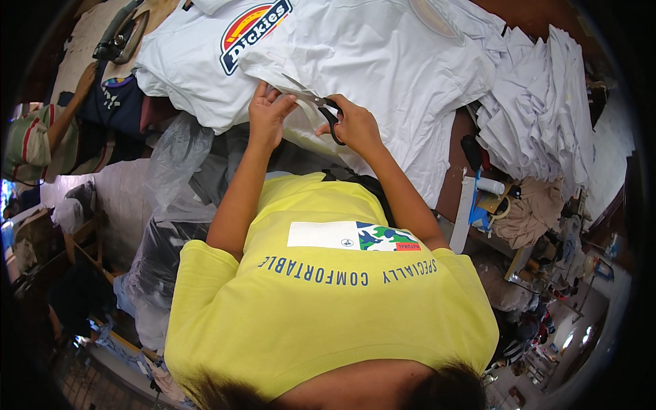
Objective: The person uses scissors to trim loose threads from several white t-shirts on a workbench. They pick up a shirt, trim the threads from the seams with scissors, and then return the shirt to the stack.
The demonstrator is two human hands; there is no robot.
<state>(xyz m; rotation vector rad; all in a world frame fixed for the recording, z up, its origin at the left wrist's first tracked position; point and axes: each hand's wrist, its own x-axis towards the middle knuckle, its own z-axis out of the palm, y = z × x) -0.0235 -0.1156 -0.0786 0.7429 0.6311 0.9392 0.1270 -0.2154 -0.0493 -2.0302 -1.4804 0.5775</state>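
Observation:
A white T-shirt [342, 51] with a colourful chest print is spread in front of me. My left hand [270, 113] pinches a fold of its fabric between thumb and fingers. Black-handled scissors [331, 117] are in my right hand [357, 128], with thumb and fingers at the handle loops. The metal blades point up and left across the shirt, close to the fingertips of my left hand, and look parted. Whether they touch the cloth or a thread is too small to tell.
A tall pile of white garments [536, 116] lies at the right. Clear plastic bags [157, 253] hang at the left. At the far left, another person's hand [87, 78] is beside an iron [126, 34]. Tape rolls [493, 199] and beige cloth [531, 215] sit below the pile.

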